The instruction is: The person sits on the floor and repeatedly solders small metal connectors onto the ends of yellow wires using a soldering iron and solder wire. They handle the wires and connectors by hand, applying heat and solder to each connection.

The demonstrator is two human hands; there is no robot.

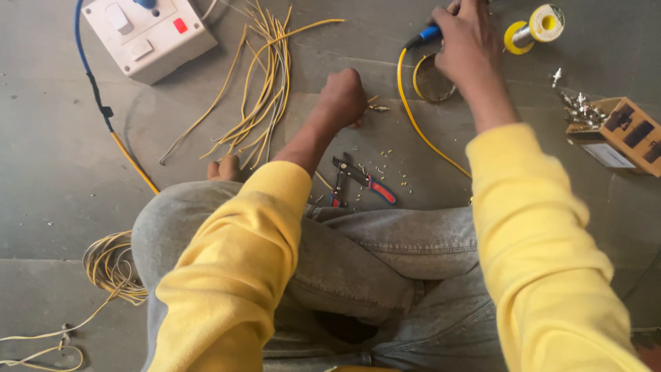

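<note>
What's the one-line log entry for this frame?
left hand: fisted on small connector piece on floor | right hand: gripping blue-handled tool with yellow cord | wire strippers: idle by knees | solder spool: beside right hand

switch box (148, 34) left, wires (261, 83) beside, spool (537, 26) right
</note>
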